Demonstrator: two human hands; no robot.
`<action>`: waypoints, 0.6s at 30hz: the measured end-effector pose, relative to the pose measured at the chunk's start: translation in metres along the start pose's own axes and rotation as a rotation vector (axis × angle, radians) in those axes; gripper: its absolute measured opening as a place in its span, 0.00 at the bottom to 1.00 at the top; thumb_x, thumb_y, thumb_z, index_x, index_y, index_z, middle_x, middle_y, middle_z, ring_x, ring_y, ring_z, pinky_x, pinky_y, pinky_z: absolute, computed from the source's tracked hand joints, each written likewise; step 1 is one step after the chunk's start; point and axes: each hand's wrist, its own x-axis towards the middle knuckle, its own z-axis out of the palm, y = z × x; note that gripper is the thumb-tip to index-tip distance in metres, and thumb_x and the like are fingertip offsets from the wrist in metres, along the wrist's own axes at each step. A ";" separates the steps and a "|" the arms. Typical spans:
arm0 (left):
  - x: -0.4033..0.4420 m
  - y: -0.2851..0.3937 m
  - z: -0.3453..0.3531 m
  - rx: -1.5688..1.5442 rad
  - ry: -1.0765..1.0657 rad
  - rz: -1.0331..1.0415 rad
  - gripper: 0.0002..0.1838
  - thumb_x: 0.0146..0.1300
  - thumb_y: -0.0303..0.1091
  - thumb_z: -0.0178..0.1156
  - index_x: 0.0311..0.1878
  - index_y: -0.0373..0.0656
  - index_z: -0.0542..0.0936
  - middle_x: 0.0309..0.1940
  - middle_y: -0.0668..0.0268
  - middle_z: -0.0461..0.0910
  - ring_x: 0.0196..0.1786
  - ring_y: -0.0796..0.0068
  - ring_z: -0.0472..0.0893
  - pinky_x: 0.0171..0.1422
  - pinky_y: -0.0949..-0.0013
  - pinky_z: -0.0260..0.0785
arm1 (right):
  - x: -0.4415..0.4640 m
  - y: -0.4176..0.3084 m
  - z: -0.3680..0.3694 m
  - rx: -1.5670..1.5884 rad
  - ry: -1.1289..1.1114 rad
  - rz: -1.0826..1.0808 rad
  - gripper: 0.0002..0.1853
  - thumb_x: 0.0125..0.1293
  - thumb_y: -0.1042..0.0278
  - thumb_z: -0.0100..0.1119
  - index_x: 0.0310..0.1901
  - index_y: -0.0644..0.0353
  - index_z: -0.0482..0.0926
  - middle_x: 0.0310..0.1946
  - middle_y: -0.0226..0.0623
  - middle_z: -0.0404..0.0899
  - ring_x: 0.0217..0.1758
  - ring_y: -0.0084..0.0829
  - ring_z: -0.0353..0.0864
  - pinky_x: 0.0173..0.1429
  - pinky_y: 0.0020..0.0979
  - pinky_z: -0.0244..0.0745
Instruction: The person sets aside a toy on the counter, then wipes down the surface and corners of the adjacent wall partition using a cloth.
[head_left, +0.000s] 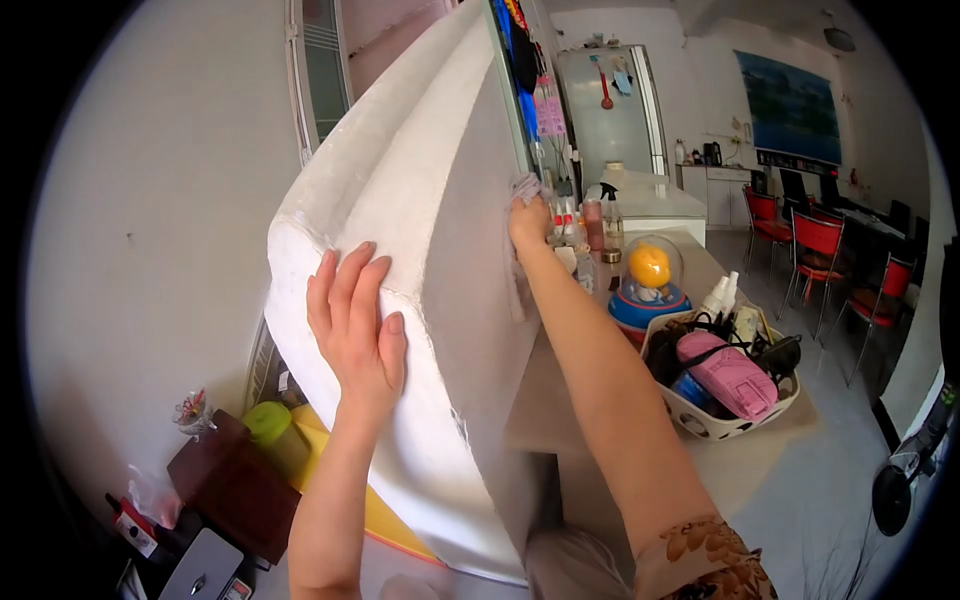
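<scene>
A large white padded piece (390, 200), like a chair back or shell, stands tilted in the middle of the head view. My left hand (355, 325) rests on its front edge with the fingers spread. Farther back, my right hand (530, 222) is closed round a crumpled greyish cloth (524, 188) at the piece's flat grey side, beside the edge of a mirror or glass panel (512, 90). Part of the cloth hangs down below the hand.
Right of my right arm, a counter (560, 400) bears a spray bottle (611, 225), a domed toy (650, 285) and a basket (720, 430) with a pink case. Red chairs (818, 240) stand beyond. At lower left are a dark red box (235, 485) and a green bin (275, 435).
</scene>
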 end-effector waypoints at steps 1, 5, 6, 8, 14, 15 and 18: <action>0.000 0.000 0.000 0.000 0.002 0.000 0.23 0.74 0.45 0.47 0.60 0.40 0.79 0.65 0.60 0.76 0.76 0.49 0.61 0.79 0.47 0.48 | -0.005 0.001 -0.002 0.007 0.006 0.001 0.28 0.69 0.59 0.59 0.64 0.70 0.70 0.66 0.61 0.67 0.69 0.58 0.68 0.73 0.46 0.65; 0.001 0.002 0.000 0.003 -0.004 -0.001 0.22 0.75 0.45 0.47 0.60 0.40 0.79 0.65 0.60 0.76 0.76 0.50 0.61 0.79 0.48 0.49 | -0.034 0.006 -0.001 0.033 0.103 -0.037 0.25 0.68 0.61 0.59 0.60 0.72 0.72 0.63 0.63 0.70 0.68 0.59 0.68 0.72 0.48 0.65; 0.001 0.002 0.000 0.000 -0.003 0.000 0.22 0.75 0.45 0.47 0.60 0.40 0.79 0.65 0.60 0.76 0.76 0.50 0.61 0.79 0.49 0.49 | -0.044 0.010 0.004 0.065 0.166 -0.060 0.24 0.68 0.61 0.59 0.58 0.73 0.74 0.61 0.64 0.71 0.66 0.60 0.70 0.71 0.49 0.65; 0.001 0.002 0.000 0.000 -0.001 0.002 0.22 0.74 0.44 0.47 0.60 0.40 0.79 0.65 0.60 0.76 0.76 0.50 0.61 0.79 0.50 0.49 | -0.062 0.014 0.003 0.069 0.182 -0.069 0.26 0.69 0.62 0.58 0.61 0.74 0.71 0.65 0.66 0.68 0.67 0.61 0.69 0.72 0.49 0.64; 0.002 0.005 -0.003 0.028 -0.028 0.029 0.23 0.77 0.42 0.44 0.62 0.37 0.77 0.67 0.56 0.75 0.77 0.48 0.60 0.79 0.51 0.50 | -0.112 0.010 -0.014 0.123 0.144 -0.145 0.26 0.70 0.66 0.56 0.66 0.69 0.68 0.72 0.63 0.60 0.74 0.60 0.62 0.75 0.47 0.62; 0.002 0.005 -0.003 0.029 -0.026 0.033 0.23 0.76 0.41 0.44 0.63 0.37 0.77 0.67 0.56 0.75 0.77 0.49 0.60 0.79 0.51 0.50 | -0.117 0.010 -0.017 0.130 0.130 -0.184 0.25 0.70 0.67 0.56 0.66 0.69 0.68 0.72 0.63 0.60 0.75 0.60 0.61 0.75 0.47 0.62; 0.002 0.006 -0.004 0.036 -0.031 0.036 0.22 0.76 0.40 0.44 0.63 0.37 0.77 0.67 0.56 0.75 0.77 0.49 0.60 0.79 0.51 0.50 | -0.136 0.008 -0.025 0.091 0.121 -0.169 0.25 0.70 0.68 0.56 0.65 0.70 0.69 0.72 0.63 0.61 0.73 0.60 0.63 0.74 0.47 0.63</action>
